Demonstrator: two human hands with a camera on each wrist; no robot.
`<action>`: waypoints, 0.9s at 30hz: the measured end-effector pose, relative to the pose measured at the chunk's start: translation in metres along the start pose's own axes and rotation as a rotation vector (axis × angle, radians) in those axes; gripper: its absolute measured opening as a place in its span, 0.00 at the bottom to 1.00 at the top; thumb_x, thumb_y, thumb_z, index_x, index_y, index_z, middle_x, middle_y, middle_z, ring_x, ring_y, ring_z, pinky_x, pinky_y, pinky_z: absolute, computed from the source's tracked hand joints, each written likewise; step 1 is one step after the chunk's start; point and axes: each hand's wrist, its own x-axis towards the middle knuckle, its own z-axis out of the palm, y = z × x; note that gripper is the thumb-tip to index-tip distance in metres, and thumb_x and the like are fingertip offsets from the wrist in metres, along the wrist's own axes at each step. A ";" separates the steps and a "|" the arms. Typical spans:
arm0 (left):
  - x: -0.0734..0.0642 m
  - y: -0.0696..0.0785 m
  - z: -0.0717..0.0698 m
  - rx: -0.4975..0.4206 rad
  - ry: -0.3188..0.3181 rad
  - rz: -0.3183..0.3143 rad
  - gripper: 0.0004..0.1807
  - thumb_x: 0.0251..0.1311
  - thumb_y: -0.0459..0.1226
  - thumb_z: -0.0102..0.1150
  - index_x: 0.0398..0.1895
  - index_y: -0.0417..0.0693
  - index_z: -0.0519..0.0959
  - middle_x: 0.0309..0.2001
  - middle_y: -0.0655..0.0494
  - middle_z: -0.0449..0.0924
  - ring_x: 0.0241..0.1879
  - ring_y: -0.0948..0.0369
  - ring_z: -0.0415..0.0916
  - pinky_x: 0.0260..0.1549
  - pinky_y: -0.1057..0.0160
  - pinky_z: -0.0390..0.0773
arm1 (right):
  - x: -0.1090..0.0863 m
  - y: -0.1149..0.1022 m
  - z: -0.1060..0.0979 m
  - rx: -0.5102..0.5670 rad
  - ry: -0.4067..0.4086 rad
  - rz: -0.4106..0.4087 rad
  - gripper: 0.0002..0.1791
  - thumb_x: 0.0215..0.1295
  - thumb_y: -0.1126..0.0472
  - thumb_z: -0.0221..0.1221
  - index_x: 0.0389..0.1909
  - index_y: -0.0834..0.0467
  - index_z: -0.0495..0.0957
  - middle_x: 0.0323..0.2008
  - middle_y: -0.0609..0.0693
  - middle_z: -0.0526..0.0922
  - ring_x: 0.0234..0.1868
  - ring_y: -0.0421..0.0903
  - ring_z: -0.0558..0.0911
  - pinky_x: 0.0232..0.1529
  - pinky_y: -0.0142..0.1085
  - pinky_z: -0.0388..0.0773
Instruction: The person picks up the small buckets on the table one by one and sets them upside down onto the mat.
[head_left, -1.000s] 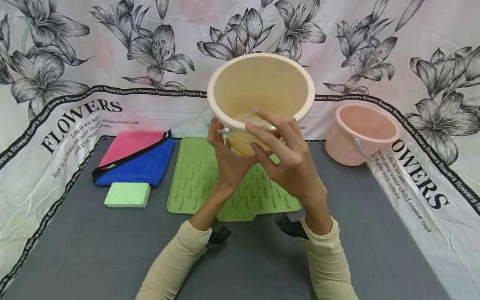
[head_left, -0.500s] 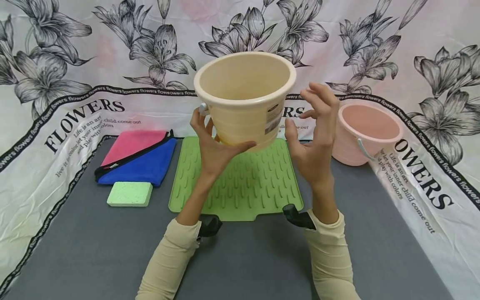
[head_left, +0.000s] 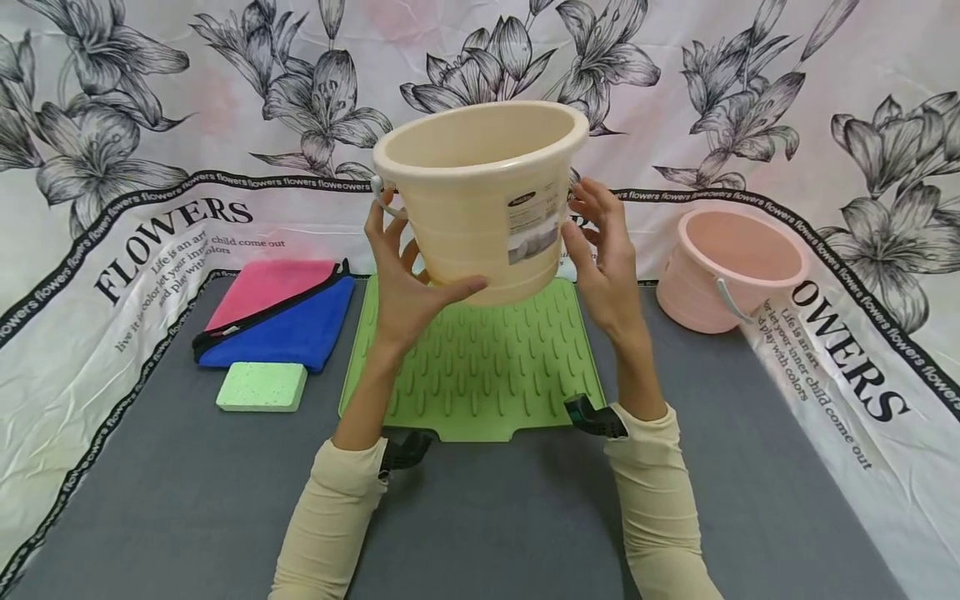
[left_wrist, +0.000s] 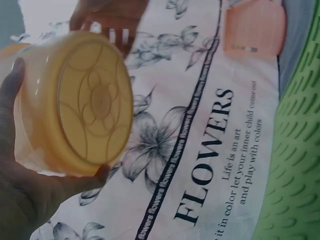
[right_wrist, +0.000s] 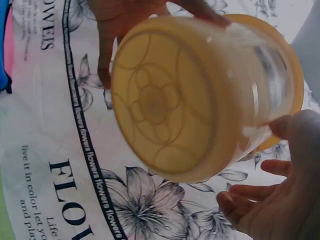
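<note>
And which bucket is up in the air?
The cream bucket with the label: the left hand grips it, up off the grey table. The pink bucket, off to the right, sits lower with no hand on it.

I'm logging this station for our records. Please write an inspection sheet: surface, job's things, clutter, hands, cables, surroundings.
Surface: grey tabletop with a textured green mat in the middle.
Job's things: cream bucket, held up off the mat, slightly tilted, label on its side; inner bottom hidden.
Clutter: folded pink-and-blue cloth and green sponge left of the mat; pink bucket to its right.
Hands: left hand grips the cream bucket; right hand is at its other side, firm contact unclear.
Cables: nothing seen.
Surroundings: flower-printed sheet behind and along both sides.
</note>
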 end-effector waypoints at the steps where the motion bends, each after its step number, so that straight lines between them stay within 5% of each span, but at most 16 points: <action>1: 0.001 0.003 -0.003 -0.020 -0.013 -0.027 0.80 0.32 0.61 0.87 0.84 0.60 0.40 0.74 0.50 0.64 0.66 0.50 0.76 0.52 0.54 0.88 | 0.000 0.001 0.000 0.034 -0.036 0.027 0.30 0.81 0.57 0.51 0.79 0.59 0.60 0.72 0.60 0.74 0.69 0.54 0.77 0.65 0.37 0.76; 8: 0.003 0.012 -0.018 -0.108 -0.031 -0.158 0.82 0.33 0.65 0.84 0.86 0.64 0.35 0.79 0.50 0.60 0.67 0.44 0.77 0.51 0.59 0.89 | -0.003 0.001 0.005 0.199 -0.250 0.088 0.42 0.79 0.41 0.52 0.85 0.48 0.47 0.74 0.64 0.70 0.67 0.48 0.79 0.59 0.34 0.82; 14: 0.005 0.015 -0.018 -0.144 0.101 -0.152 0.73 0.36 0.68 0.81 0.82 0.57 0.48 0.71 0.48 0.65 0.57 0.50 0.81 0.47 0.63 0.89 | -0.005 -0.005 0.010 0.168 -0.269 0.061 0.48 0.74 0.44 0.61 0.86 0.48 0.45 0.75 0.61 0.70 0.69 0.47 0.76 0.68 0.37 0.76; 19: 0.005 0.016 -0.014 -0.130 0.196 -0.149 0.55 0.43 0.70 0.74 0.66 0.48 0.63 0.62 0.49 0.68 0.46 0.57 0.82 0.36 0.68 0.88 | -0.005 -0.005 0.014 0.123 -0.302 0.016 0.58 0.66 0.43 0.70 0.86 0.48 0.42 0.77 0.58 0.68 0.72 0.50 0.73 0.71 0.41 0.74; 23: 0.003 0.015 -0.011 -0.060 0.203 -0.128 0.56 0.47 0.75 0.67 0.66 0.44 0.64 0.63 0.46 0.70 0.50 0.61 0.80 0.41 0.69 0.87 | -0.005 -0.003 0.018 0.088 -0.276 -0.054 0.62 0.60 0.46 0.75 0.86 0.51 0.44 0.76 0.59 0.67 0.71 0.52 0.75 0.68 0.36 0.78; 27: 0.003 0.017 -0.009 -0.003 0.112 -0.095 0.68 0.44 0.77 0.66 0.76 0.38 0.55 0.70 0.43 0.65 0.61 0.59 0.74 0.56 0.66 0.81 | -0.004 -0.006 0.023 0.065 -0.221 -0.084 0.64 0.57 0.44 0.76 0.85 0.55 0.47 0.77 0.60 0.65 0.69 0.55 0.77 0.66 0.36 0.78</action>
